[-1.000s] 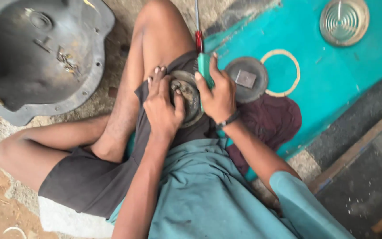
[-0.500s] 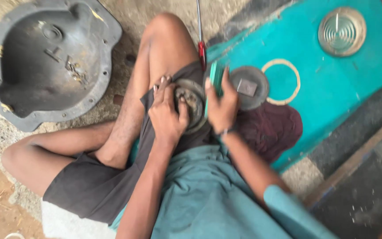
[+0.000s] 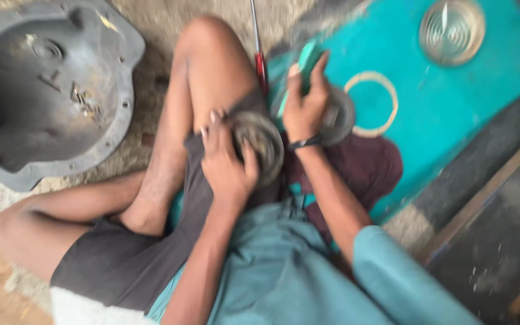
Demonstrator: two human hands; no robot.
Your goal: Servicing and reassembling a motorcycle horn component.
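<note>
1. On the person's lap, the round metal part (image 3: 260, 144) lies against the dark shorts (image 3: 121, 265), just below the raised knee. It sits in the same spot as half a second ago.
2. Change noted: the right hand (image 3: 305, 99) has lifted slightly up and away from the round metal part, carrying the green-handled tool (image 3: 299, 75) with it. A second ago that hand lay closer against the part.
3. Meaning, as a judgement: the tool appears to be between strokes or being re-aimed, not pressing on the part at this instant. Motion blur prevents a firmer reading.
4. Left hand (image 3: 227, 162): palm down, fingers spread over the left rim of the round metal part, clamped on it to hold it steady. The forearm runs up from the lower middle of the view.
5. Right hand: fingers curled shut around the green-handled tool, wrist bent, a dark band at the wrist. The red screwdriver (image 3: 260, 60) stands just beside it, apparently not held.
6. Surroundings: a grey disc (image 3: 341, 117) lies partly under the right hand on the teal mat (image 3: 452, 102); a pale ring (image 3: 386, 90) and a ribbed metal disc (image 3: 452, 30) rest further out. A large grey housing (image 3: 49, 90) sits well apart, left of the knee.
</note>
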